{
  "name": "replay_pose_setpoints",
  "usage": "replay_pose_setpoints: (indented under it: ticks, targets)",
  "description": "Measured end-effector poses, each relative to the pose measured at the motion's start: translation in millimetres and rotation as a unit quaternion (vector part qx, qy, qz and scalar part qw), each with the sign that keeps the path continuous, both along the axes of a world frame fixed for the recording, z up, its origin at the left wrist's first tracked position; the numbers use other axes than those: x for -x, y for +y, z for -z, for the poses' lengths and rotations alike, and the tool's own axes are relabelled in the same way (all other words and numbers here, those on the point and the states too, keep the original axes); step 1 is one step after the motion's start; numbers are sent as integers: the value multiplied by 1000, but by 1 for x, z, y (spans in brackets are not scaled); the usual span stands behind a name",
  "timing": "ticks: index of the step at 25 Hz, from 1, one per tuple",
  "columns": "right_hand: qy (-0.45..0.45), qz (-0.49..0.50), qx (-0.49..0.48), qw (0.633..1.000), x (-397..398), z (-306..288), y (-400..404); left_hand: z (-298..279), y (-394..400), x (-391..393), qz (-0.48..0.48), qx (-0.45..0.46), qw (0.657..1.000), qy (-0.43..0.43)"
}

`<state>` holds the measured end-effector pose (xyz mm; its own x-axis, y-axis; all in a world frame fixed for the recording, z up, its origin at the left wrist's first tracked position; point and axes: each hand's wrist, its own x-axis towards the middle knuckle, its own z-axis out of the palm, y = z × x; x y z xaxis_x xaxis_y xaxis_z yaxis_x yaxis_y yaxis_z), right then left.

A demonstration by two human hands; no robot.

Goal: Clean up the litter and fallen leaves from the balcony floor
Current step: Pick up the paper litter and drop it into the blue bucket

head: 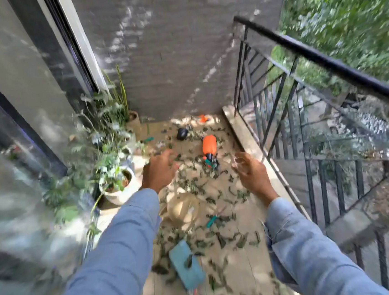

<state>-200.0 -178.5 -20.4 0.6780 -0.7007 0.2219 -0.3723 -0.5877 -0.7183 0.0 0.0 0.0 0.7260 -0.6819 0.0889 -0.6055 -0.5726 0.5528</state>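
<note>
No writing, label, brand, number or sign can be read anywhere in this view (the whole picture is smeared by motion blur). The orange spray bottle (pixel 209 146) lying far along the balcony floor shows only plain colour, the light blue flat object (pixel 186 264) lying near on the floor has a bare face with a leaf on it, and the white plant pot (pixel 121 190) at the left carries no visible marking.
</note>
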Motion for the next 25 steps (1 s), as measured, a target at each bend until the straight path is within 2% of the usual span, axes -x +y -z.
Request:
replay_pose_setpoints:
  ticks: [5, 8, 9, 11, 14, 19, 21, 24, 25]
  targets:
    - [74, 26, -109, 991, 46, 80, 15, 76, 9, 61, -21, -78, 992, 93]
    - [118, 40, -132, 983, 57, 114, 12, 123, -5, 69, -13, -145, 985, 96]
    - [132, 47, -147, 979, 57, 128, 8, 155, -11, 61, -3, -171, 981, 94]
    - [156, 57, -165, 972, 50, 149, -1, 179, -29, 55, 2, -187, 978, 93]
    - [203, 46, -167, 964, 24, 168, -25, 161, -63, 49, 1, -218, 969, 116]
    - [232, 16, -195, 953, -55, 180, -111, 178, -150, -32, 15, -264, 958, 116]
    - [231, 19, -194, 953, -91, 171, -152, 168, -185, -64, -4, -245, 958, 149]
    - [250, 20, -163, 954, -151, 156, -212, 152, -234, -116, -41, -206, 971, 118]
    - [229, 25, -172, 958, -172, 150, -229, 146, -247, -134, -56, -195, 973, 109]
